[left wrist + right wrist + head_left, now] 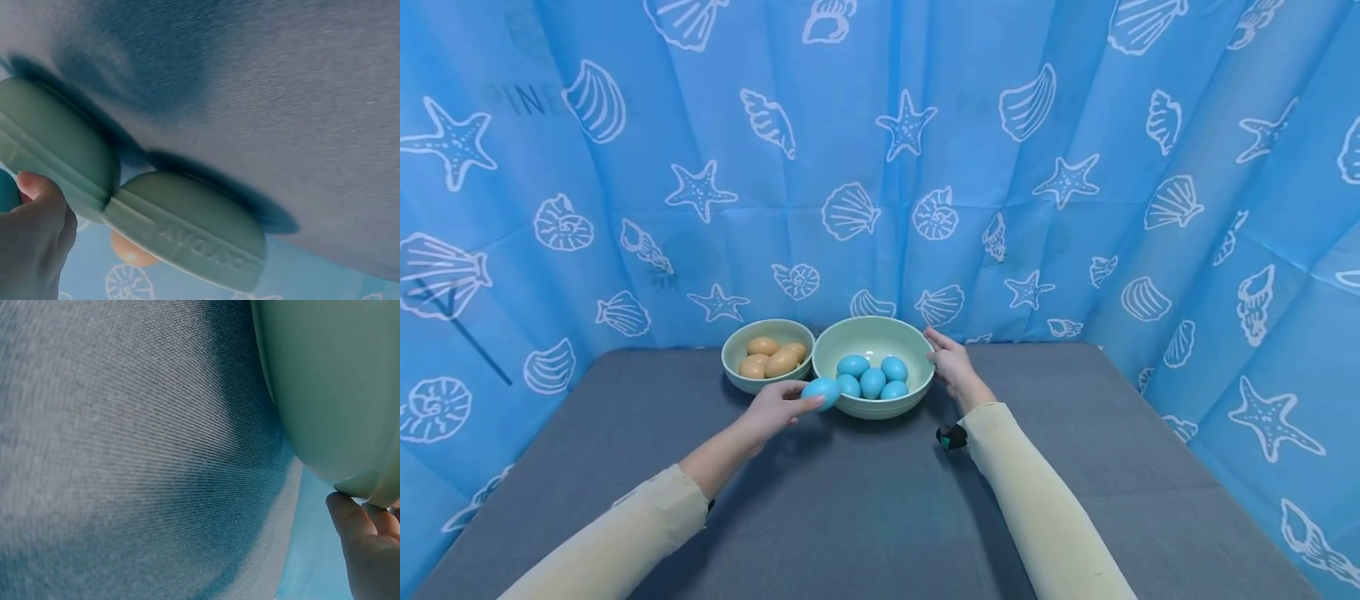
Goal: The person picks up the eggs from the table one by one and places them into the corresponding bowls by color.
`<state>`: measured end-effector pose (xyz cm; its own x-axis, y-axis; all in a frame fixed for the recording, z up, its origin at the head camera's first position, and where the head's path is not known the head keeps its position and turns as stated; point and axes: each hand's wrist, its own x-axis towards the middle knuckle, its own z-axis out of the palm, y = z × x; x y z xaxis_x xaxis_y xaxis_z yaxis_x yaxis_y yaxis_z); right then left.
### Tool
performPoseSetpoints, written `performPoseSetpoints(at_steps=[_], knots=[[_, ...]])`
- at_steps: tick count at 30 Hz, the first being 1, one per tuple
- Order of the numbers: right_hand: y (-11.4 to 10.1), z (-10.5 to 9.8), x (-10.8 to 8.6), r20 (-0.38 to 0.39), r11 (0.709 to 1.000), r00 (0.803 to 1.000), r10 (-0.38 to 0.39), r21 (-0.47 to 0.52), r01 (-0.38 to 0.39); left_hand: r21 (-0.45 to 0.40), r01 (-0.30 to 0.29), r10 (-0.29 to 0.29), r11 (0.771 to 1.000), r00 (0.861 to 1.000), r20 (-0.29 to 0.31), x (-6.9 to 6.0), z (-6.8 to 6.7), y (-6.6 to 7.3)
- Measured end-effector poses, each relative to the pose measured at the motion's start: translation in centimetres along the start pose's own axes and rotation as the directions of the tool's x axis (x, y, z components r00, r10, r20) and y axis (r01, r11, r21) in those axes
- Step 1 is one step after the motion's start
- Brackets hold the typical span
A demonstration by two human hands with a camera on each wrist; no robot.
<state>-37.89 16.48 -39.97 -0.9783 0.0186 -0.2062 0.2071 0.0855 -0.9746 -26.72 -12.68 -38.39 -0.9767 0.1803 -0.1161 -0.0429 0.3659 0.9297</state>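
Note:
In the head view, my left hand [772, 412] holds a blue egg [822, 392] between thumb and fingers, at the near left rim of the larger pale green bowl [880, 410]. Several other blue eggs [872, 383] lie inside that bowl. From the right side, my right hand [952, 367] grips the same bowl at its rim. Its fingertips [342, 503] meet the outer wall in the right wrist view; part of this hand is cut off there. Only an edge of the held egg [7, 192] shows in the left wrist view, beside the thumb.
A smaller pale green bowl [752, 386] with several brown eggs [781, 362] stands against the larger bowl's left side. Both rest near the back edge of a grey cloth-covered table [865, 517]. A blue curtain with shell prints [865, 125] hangs behind and at the sides.

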Motion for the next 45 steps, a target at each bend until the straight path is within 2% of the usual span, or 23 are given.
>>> performPoseSetpoints(at_steps=[4, 12, 22, 34, 37, 45], knots=[[0.0, 0.1, -0.1, -0.002, 1.0, 1.0, 0.003, 0.0, -0.003, -0.019, -0.029, 0.029, 0.999, 1.0, -0.004, 0.4, 0.6, 0.5], [-0.1, 0.2, -0.2, 0.01, 1.0, 1.0, -0.002, 0.005, 0.002, -0.024, 0.017, -0.018, 1.0, 1.0, -0.01, 1.1, 1.4, 1.6], [-0.2, 0.1, -0.2, 0.005, 1.0, 1.0, -0.006, -0.005, 0.006, -0.012, 0.001, -0.002, 1.0, 1.0, -0.019, 1.7, 1.8, 1.8], [0.1, 0.1, -0.1, 0.014, 0.999, 0.999, -0.039, -0.004, 0.039, 0.04, -0.097, 0.099, 0.994, 0.994, -0.045, 2.5, 2.8, 2.8], [0.1, 0.1, -0.1, 0.014, 0.999, 0.999, -0.036, 0.001, 0.036, 0.083, -0.124, 0.128, 0.989, 0.991, -0.041, 2.9, 3.2, 2.9], [0.2, 0.1, 0.0, 0.003, 1.0, 1.0, -0.024, 0.001, 0.024, 0.232, -0.22, 0.225, 0.947, 0.974, 0.009, 4.2, 3.9, 3.4]])
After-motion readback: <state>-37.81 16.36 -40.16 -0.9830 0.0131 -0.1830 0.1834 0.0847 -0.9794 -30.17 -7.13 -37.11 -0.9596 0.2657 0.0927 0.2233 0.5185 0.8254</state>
